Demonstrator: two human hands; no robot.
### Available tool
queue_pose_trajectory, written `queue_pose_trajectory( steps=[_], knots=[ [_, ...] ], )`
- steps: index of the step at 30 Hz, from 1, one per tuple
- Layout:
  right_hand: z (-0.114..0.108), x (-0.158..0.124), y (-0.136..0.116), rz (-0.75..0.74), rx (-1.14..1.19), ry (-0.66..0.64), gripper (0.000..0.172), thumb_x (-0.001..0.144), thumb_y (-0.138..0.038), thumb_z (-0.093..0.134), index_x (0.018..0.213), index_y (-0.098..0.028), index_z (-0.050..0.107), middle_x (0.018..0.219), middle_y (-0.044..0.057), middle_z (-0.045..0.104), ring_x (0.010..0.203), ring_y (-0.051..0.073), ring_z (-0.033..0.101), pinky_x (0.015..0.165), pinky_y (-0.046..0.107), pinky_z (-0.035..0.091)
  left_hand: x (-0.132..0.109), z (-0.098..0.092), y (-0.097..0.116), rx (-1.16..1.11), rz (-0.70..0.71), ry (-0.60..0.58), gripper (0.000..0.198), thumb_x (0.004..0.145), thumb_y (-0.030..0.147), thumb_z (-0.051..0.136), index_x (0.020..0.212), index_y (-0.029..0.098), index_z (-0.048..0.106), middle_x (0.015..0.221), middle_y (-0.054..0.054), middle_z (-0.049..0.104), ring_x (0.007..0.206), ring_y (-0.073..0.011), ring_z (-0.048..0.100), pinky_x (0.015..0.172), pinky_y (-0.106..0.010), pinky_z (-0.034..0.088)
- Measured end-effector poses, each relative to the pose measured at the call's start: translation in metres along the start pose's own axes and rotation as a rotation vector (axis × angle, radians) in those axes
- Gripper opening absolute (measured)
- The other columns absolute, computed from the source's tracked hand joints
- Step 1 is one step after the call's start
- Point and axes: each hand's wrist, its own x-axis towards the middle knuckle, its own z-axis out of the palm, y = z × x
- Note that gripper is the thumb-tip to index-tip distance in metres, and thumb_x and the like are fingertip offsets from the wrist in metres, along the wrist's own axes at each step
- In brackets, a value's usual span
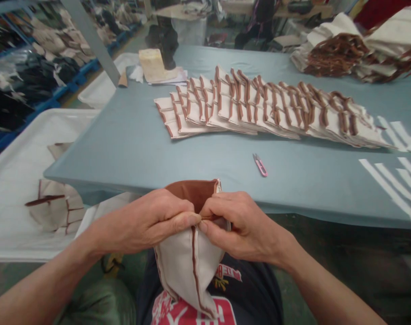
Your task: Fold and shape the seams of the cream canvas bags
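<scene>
A cream fabric pouch (178, 257) with brown seam trim and a brown lining hangs in front of my body, its mouth partly open toward the table. My left hand (168, 216) pinches the pouch's upper edge between thumb and fingers. Right beside it, my right hand (225, 219) grips the same edge, so the thumbs nearly meet above the brown seam. Whatever lies under the fingertips is hidden. Beyond my hands, pink thread snips (260, 165) lie on the blue-covered table (131, 153).
A long overlapping row of cream-and-brown pouches (232, 101) lies across the table. White strips (391, 185) are at right, fabric stacks (340, 45) at the back right, a yellowish block (151, 63) at the back left. A white bin (9, 216) holding pouches stands left.
</scene>
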Motion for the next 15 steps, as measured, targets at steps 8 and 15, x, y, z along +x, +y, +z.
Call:
queue_pose_trajectory(
  steps=[8, 15],
  knots=[
    [-0.014, -0.007, -0.001, 0.008, -0.073, -0.065, 0.018, 0.087, -0.018, 0.045, 0.082, -0.018, 0.063, 0.073, 0.004, 0.065, 0.067, 0.018, 0.055, 0.066, 0.032, 0.037, 0.004, 0.015, 0.007, 0.367, 0.140, 0.239, 0.033, 0.095, 0.011, 0.050, 0.065, 0.021, 0.042, 0.058, 0.006, 0.045, 0.051, -0.0107, 0.040, 0.053, -0.031, 0.025],
    [-0.011, -0.002, 0.020, -0.039, 0.147, 0.051, 0.023, 0.095, -0.037, 0.056, 0.080, -0.020, 0.059, 0.075, 0.002, 0.065, 0.069, 0.017, 0.055, 0.071, 0.031, 0.040, 0.019, 0.042, 0.009, -0.207, 0.089, 0.449, 0.036, 0.087, 0.014, 0.046, 0.062, 0.023, 0.022, 0.053, 0.007, 0.025, 0.045, -0.0083, 0.026, 0.045, -0.028, 0.022]
  ],
)
